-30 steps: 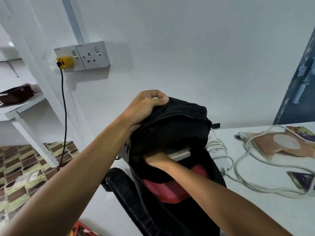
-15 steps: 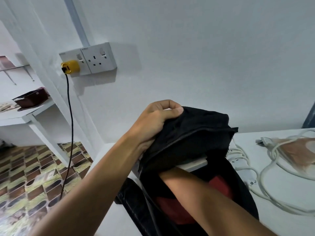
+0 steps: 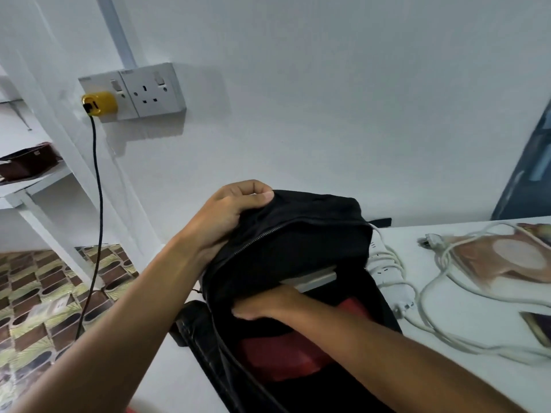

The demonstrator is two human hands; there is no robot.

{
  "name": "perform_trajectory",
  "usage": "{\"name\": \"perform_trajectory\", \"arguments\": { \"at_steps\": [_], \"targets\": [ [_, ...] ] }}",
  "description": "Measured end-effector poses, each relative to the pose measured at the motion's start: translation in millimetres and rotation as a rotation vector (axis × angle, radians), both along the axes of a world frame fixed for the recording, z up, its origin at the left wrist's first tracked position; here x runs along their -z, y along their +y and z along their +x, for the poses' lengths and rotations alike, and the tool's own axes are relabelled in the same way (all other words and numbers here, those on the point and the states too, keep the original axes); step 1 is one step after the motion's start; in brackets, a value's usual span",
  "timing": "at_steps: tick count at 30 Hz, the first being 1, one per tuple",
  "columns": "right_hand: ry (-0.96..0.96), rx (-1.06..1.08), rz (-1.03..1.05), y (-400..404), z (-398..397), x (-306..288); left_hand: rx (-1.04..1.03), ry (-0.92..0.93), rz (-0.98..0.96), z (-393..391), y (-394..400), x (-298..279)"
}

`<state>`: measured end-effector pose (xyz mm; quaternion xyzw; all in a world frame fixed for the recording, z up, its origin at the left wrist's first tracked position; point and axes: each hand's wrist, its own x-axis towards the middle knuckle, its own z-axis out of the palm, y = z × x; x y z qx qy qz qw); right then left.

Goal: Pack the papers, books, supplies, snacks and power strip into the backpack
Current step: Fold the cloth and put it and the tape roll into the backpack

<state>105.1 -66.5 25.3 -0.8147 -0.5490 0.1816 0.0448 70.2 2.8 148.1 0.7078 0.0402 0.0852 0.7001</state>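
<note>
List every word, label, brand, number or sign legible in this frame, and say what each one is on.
None can be read.
Wall socket plate: faint marks at its top corner, too small to read.
Flat packet under the white cable on the table: printed picture, any lettering blurred.
Dark packet at the right edge: cut off, unreadable.
Black backpack: no label or logo visible.

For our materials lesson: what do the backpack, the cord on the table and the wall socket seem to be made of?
Backpack: matte black woven fabric, judging by its soft folds and zip. Cord: white, smooth plastic sheath, bending in loose loops. Wall socket: probably rigid plastic, pale grey with a slight sheen.
</note>
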Motion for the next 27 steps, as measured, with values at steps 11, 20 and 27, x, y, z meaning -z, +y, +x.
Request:
{"name": "perform_trajectory", "arguments": {
  "at_steps": [11, 20, 27],
  "targets": [
    [0.658, 0.083, 0.763, -139, -21, -103, 0.084, 0.136, -0.159, -6, -5, 54],
    [0.449, 0.465, 0.836, -156, 20, -45, 0.286, 0.207, -0.203, -28, -24, 101],
    [0.214, 0.481, 0.145, -143, 22, 0, 0.301, 0.389, 0.097, -40, -30, 145]
  ]
}}
